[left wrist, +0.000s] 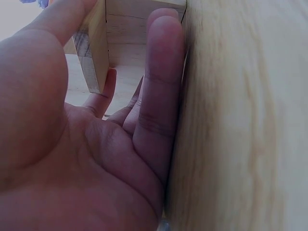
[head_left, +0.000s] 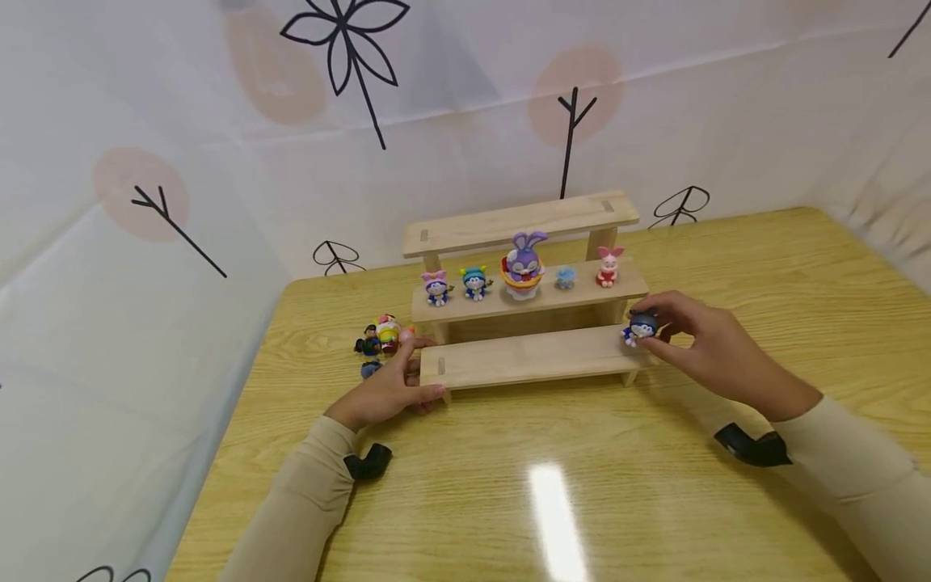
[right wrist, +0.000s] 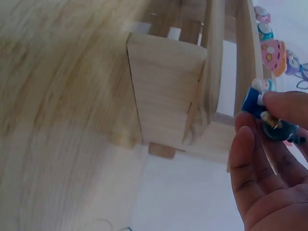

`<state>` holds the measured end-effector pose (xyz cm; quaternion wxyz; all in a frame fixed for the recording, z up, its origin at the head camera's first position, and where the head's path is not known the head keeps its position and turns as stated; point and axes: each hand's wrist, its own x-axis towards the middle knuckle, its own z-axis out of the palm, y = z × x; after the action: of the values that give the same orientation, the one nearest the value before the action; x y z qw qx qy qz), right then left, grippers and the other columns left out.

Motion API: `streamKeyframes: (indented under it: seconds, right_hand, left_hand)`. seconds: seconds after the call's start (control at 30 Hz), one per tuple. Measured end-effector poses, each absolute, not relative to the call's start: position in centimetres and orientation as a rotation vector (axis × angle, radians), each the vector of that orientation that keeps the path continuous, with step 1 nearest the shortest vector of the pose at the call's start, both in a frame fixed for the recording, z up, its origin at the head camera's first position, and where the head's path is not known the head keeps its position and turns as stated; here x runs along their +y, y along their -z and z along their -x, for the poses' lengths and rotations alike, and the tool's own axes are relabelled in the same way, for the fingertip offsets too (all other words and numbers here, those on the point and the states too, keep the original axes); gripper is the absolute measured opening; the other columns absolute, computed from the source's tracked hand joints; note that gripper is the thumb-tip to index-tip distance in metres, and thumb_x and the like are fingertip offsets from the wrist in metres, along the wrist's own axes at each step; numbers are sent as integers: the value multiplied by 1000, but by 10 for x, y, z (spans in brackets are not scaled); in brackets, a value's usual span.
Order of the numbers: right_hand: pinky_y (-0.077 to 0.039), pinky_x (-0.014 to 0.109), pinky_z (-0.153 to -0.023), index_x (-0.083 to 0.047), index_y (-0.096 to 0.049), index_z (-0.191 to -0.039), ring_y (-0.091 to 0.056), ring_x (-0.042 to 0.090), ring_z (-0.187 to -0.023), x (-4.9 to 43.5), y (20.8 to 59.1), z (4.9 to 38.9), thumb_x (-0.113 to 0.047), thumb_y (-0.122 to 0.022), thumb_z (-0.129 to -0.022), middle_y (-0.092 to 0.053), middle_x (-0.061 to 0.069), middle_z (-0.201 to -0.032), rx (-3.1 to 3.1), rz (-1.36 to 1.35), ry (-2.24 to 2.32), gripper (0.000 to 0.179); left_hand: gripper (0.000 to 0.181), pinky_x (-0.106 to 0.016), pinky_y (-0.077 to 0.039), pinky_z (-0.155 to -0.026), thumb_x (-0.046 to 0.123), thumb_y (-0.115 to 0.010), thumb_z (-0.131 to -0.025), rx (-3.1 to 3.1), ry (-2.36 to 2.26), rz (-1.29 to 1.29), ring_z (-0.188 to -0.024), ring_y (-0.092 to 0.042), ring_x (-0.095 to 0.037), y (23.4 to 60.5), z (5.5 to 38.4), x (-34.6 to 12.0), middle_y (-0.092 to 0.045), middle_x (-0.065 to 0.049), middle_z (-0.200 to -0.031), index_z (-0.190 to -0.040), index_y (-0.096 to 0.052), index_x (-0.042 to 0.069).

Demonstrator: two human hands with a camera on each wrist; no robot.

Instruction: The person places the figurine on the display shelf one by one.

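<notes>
A three-tier wooden display stand (head_left: 531,358) stands on the table. My left hand (head_left: 387,390) grips the left end of its lowest step, thumb at the front edge and fingers behind. In the left wrist view the step's end board (left wrist: 91,53) sits between thumb and fingers. My right hand (head_left: 701,343) pinches a small dark-capped figurine (head_left: 642,326) at the lowest step's right end. The right wrist view shows this figurine's blue body (right wrist: 252,101) between thumb and fingers. I cannot tell whether its base touches the wood.
The middle step carries a pink-bowed figurine (head_left: 436,288), a teal-hatted figurine (head_left: 476,284), a purple rabbit figurine (head_left: 523,265), a small light-blue figurine (head_left: 565,278) and a pink piglet figurine (head_left: 608,267). Several figurines (head_left: 388,335) cluster left of the stand. A patterned cloth (head_left: 465,162) hangs behind.
</notes>
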<state>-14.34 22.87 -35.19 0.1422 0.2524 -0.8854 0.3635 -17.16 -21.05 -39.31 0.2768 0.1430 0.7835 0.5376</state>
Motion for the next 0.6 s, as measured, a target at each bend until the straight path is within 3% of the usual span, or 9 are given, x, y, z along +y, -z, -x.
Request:
streamKeyframes:
  seconds: [0.37, 0.6]
  right_hand:
    - [-54, 16, -68, -6, -65, -120, -60, -1, -83, 220, 361, 151, 7, -80, -78, -69, 5, -105, -2562, -889, -942, 46]
    - [-52, 20, -64, -5, -60, -134, -56, 0, -79, 216, 364, 152, 7, -77, -82, -67, 8, -114, -2594, -924, -918, 56]
  left_hand:
    - [79, -37, -59, -72, 29, -74, -93, 2115, -1440, -377, -93, -69, -22, 395, 172, -211, -57, -21, -136, -151, -21, 24]
    - [79, -37, -58, -73, 30, -73, -94, 2116, -1437, -387, -94, -69, -22, 395, 173, -211, -56, -21, -138, -152, -20, 24]
